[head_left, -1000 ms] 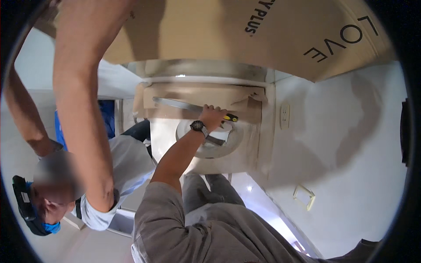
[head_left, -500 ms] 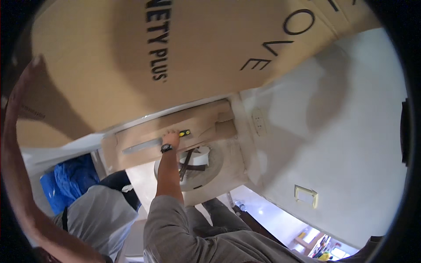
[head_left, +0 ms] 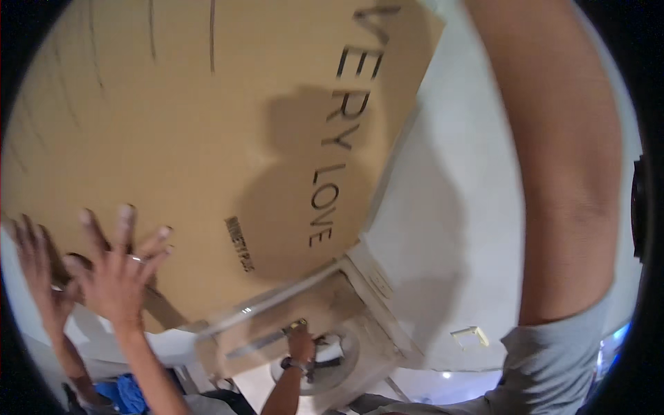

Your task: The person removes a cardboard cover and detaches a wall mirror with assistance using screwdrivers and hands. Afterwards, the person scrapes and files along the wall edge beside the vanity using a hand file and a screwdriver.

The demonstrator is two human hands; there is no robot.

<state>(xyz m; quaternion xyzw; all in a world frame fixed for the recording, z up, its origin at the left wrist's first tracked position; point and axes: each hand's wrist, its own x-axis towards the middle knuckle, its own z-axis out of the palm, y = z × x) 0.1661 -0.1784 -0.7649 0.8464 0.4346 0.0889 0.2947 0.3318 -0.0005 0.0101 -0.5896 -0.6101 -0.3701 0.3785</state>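
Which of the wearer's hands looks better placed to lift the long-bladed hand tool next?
Probably the left hand: it is at the tool's yellow-and-black handle. The right arm is raised, its hand out of frame.

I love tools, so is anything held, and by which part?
The left hand holds a long, grey-bladed tool by its black-and-yellow handle; the right hand is out of view.

1 cardboard sheet, 2 co-worker hands nr its lower L edge; 1 bladed tool + wearer's 1 L hand nr countertop's back edge; 1 outlet.
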